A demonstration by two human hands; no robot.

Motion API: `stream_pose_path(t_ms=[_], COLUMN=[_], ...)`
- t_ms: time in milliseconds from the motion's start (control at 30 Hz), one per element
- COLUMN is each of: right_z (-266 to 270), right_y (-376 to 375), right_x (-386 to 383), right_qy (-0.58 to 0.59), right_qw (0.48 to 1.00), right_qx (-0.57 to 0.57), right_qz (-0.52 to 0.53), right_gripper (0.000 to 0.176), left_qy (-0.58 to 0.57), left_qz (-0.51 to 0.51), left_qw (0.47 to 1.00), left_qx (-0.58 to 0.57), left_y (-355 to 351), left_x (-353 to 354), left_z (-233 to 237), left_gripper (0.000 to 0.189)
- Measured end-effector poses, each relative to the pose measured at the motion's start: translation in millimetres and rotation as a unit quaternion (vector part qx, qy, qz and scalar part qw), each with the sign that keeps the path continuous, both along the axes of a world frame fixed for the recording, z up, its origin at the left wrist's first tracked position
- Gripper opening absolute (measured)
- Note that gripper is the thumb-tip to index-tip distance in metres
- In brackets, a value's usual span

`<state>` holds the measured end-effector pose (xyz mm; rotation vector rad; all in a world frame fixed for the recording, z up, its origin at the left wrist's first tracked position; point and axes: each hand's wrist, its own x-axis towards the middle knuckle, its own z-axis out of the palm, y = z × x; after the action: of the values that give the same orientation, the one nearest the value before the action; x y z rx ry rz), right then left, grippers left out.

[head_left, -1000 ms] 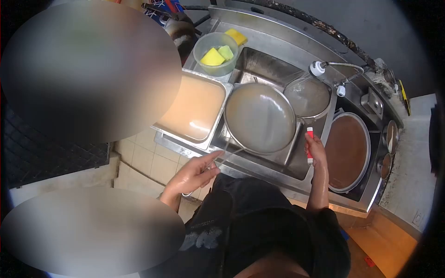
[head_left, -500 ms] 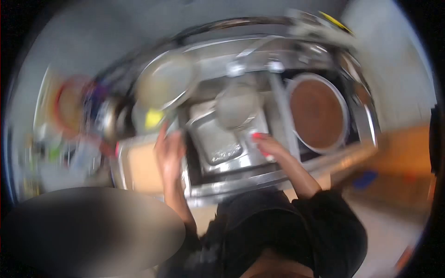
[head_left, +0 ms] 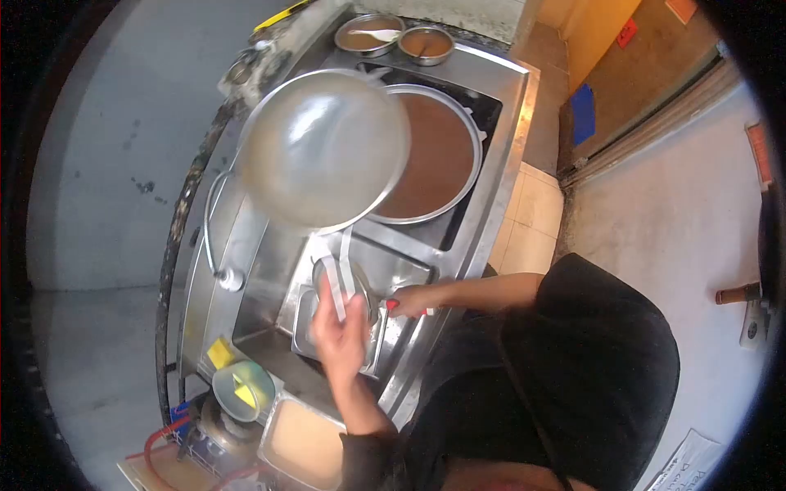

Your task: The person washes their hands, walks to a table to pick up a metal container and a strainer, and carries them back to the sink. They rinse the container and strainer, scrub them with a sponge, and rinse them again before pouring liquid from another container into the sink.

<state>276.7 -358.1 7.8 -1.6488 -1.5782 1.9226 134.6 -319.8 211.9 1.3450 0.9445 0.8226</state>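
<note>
A large round metal pan (head_left: 323, 151) hangs tilted over the back of the sink and partly covers a wide pot of brown liquid (head_left: 438, 155). Its pale forked handle comes down to my left hand (head_left: 340, 331), whose fingers are wrapped round it. My right hand (head_left: 413, 301) is closed on a small red and white object (head_left: 392, 304) at the sink's front side. Beneath my left hand, a rectangular metal tray (head_left: 306, 315) and a round metal vessel lie in the sink (head_left: 274, 282), both partly hidden.
Two metal bowls (head_left: 368, 34) (head_left: 426, 44) with brownish contents stand beyond the pot. A faucet (head_left: 230, 278) reaches over the sink. Nearby are a yellow sponge (head_left: 219, 353), a greenish bowl (head_left: 243, 385) and a tray of beige contents (head_left: 307, 442). A wall stands at right.
The view has turned. The large pan has moved from the sink's left back to over the pot's edge, and my left hand has taken its handle. My right hand still holds the red and white object.
</note>
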Motion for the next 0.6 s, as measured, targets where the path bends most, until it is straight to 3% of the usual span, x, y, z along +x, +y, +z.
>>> stream_pose_path(t_ms=[67,167,233,300,433,600], right_z=[-20,-46,-48,-46,-39,-37], right_y=[1,8,17,25,44,58], right_x=[9,38,68,94,143,177], right_qy=[0.020,0.061,0.076,0.095,0.122,0.152], right_qw=[0.999,0.996,0.993,0.990,0.984,0.977], right_qx=[0.019,0.027,0.018,0.010,0.009,-0.002], right_qz=[0.016,0.067,0.089,0.106,0.128,0.152], right_gripper=[0.039,0.035,0.034,0.034,0.032,0.031], left_qy=[0.030,-0.006,-0.027,-0.062,-0.008,0.145], left_qz=[-0.118,-0.185,-0.215,-0.209,-0.244,-0.279], left_qw=[0.993,0.982,0.976,0.973,0.969,0.949], left_qx=[0.010,-0.041,0.006,-0.080,-0.047,-0.006], left_y=[14,17,15,13,19,39], left_x=[84,229,329,416,511,551], left_z=[-9,-53,-90,-129,-191,-243], left_gripper=[0.048,0.044,0.044,0.047,0.052,0.062])
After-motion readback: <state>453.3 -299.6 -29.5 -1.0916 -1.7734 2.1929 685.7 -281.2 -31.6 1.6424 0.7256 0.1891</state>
